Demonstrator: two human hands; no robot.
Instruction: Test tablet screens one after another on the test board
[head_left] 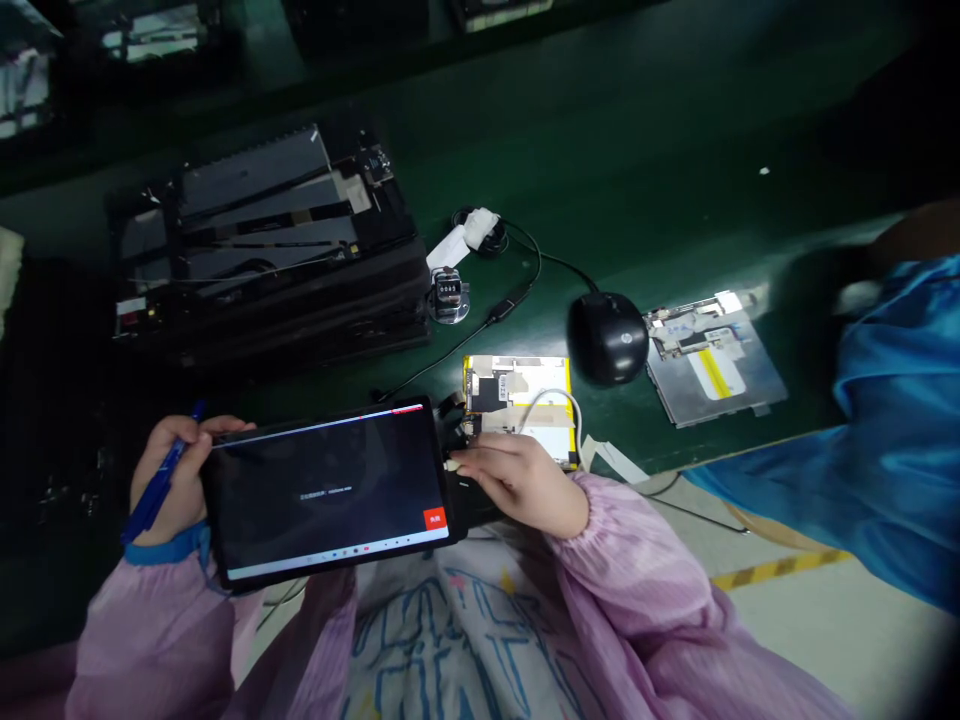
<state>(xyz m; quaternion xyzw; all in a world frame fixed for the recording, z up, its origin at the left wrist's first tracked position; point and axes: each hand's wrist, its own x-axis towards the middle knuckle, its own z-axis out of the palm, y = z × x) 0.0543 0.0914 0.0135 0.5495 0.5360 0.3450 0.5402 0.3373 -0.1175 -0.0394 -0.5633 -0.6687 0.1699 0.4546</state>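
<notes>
My left hand (pixel 171 480) is closed around the left edge of a black tablet (pixel 330 490), with a blue pen (pixel 154 492) also held between its fingers. The tablet's screen is lit, mostly dark, with a taskbar along its lower edge and a red square near the lower right corner. At the tablet's right edge, my right hand (pixel 529 485) pinches a small white cable connector (pixel 452 465). Whether the connector is fully seated cannot be seen. A white cable (pixel 579 415) loops behind that hand, over a battery with a circuit board (pixel 517 395).
Opened black device housings (pixel 270 230) are stacked at the left. A tally counter (pixel 448 290), a black mouse (pixel 611 338) and a second battery with a board (pixel 716 360) lie on the green table (pixel 660 190). Another person's blue sleeve (pixel 892 400) is at the right.
</notes>
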